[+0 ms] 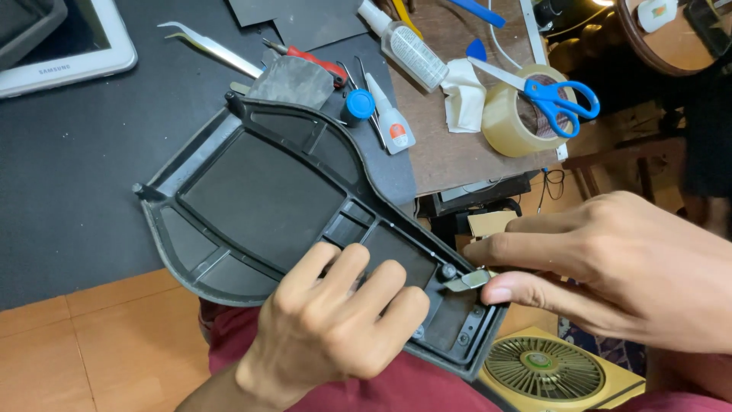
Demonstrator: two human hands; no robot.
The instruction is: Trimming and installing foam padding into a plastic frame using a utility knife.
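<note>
While gripped underneath by left hand (335, 320): black plastic panel (267, 198); right hand (610, 267) pinching metal clip (467, 281).

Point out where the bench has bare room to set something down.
Free: the dark mat between the white tablet, the silver tweezers and the black plastic panel; also the orange wooden strip below it. Crowded: the brown board with the clear bottle, tape roll and blue-handled scissors.
</note>
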